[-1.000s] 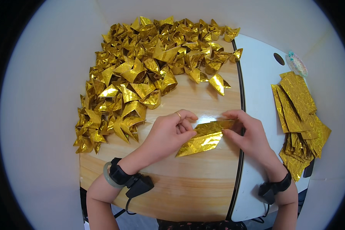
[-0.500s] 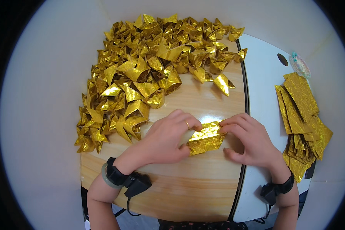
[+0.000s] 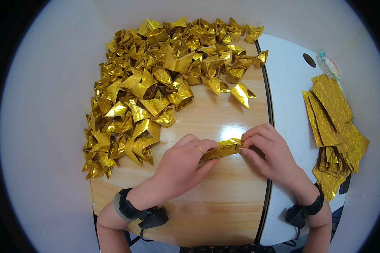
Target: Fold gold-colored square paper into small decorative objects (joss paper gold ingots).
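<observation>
- At the near middle of the wooden table (image 3: 223, 114), a narrow folded strip of gold foil paper (image 3: 222, 149) is being held between both hands, just above the tabletop.
- The left end of the strip is being pinched by the left hand (image 3: 182, 164), whose fingers are curled closed over it (a ring is showing on one finger).
- The right end is being gripped by the right hand (image 3: 271, 152), with its fingertips closed tightly together on the foil.
- To the far left, a large heap of finished gold paper ingots (image 3: 156, 88) is being kept well apart from the hands.
- On the white surface (image 3: 287, 84) at the right, a stack of flat gold foil sheets (image 3: 335, 130) is lying untouched.
- For a clean fold, judging from the grip, the strip is best being kept taut and level between the two pinches, with the edges being lined up before the crease is pressed.
- Firm, even pressure along the crease is being called for, since foil of this kind is likely to spring back or wrinkle if squeezed unevenly.
</observation>
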`<state>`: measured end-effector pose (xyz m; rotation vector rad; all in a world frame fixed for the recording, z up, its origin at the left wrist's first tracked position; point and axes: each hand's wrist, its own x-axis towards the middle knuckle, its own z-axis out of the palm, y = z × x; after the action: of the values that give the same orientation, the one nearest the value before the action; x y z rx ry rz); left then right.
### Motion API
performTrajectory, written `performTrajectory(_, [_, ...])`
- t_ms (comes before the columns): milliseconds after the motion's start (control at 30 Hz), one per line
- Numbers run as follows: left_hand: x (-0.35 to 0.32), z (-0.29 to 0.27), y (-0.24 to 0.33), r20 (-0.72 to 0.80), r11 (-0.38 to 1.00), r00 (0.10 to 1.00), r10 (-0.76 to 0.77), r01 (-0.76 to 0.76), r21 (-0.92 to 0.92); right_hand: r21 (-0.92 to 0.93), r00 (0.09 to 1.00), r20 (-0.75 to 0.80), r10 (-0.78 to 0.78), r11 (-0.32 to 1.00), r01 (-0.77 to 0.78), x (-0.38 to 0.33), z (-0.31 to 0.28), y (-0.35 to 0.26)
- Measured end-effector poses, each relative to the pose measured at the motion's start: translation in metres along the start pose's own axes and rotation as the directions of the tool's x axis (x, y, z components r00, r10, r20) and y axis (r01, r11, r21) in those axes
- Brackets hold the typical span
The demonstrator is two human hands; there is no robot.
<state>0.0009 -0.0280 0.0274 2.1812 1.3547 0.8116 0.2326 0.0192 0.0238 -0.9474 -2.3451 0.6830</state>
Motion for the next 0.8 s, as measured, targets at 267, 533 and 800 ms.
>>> performTrajectory(267, [0.0, 0.004, 0.003, -0.005, 0.935, 0.943, -0.332, 0.329, -0.132, -0.043, 0.999, 0.004, 0.039, 0.998, -0.039, 0.004, 0.003, -0.004])
performTrajectory(533, [0.004, 0.006, 0.004, -0.027, 0.928, 0.931, -0.364, 0.36, -0.093, -0.155, 0.999, -0.013, 0.044, 0.987, -0.045, 0.007, 0.011, -0.004])
performTrajectory(800, [0.006, 0.006, 0.002, -0.035, 0.924, 0.927, -0.374, 0.369, -0.1, -0.203, 0.996, 0.018, 0.082, 0.976, -0.076, 0.01, 0.011, -0.007])
